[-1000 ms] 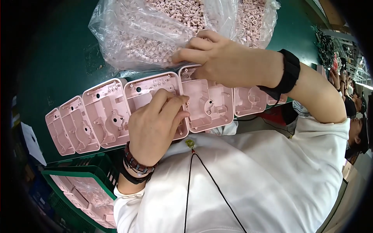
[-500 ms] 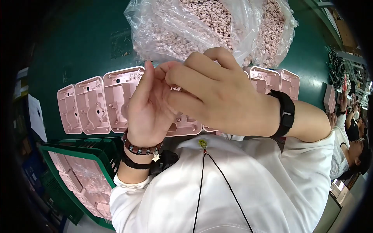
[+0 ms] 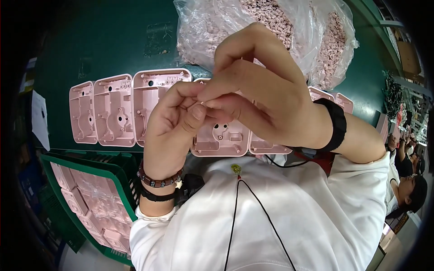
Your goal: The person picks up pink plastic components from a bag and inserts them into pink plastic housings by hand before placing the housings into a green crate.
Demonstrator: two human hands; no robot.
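- While the left hand and the right hand meet fingertip to fingertip above the row, the work seems to be fine fingering of something very small, so a light pinch looks better than a squeeze.
- Both hands are drawn narrow at the thumb and fingers; a tiny pale bit shows where the tips meet, but I cannot tell what it is or which hand bears it.
- Judging from that grip, the left hand serves best as a steady rest, the right doing the small turns.
- The nearest pink housing lies at five o'clock from the fingertips, its hollow side up; working over it means a dropped bit could fall among its ribs and posts.
- More housings run toward nine o'clock and three o'clock along the tabletop; wrists carried high would clear their rims.
- The clear bag of small pink pieces sits between twelve and two o'clock, partly behind the right hand; elbow room there is tight.
- At seven to eight o'clock, the green crate stands well apart.
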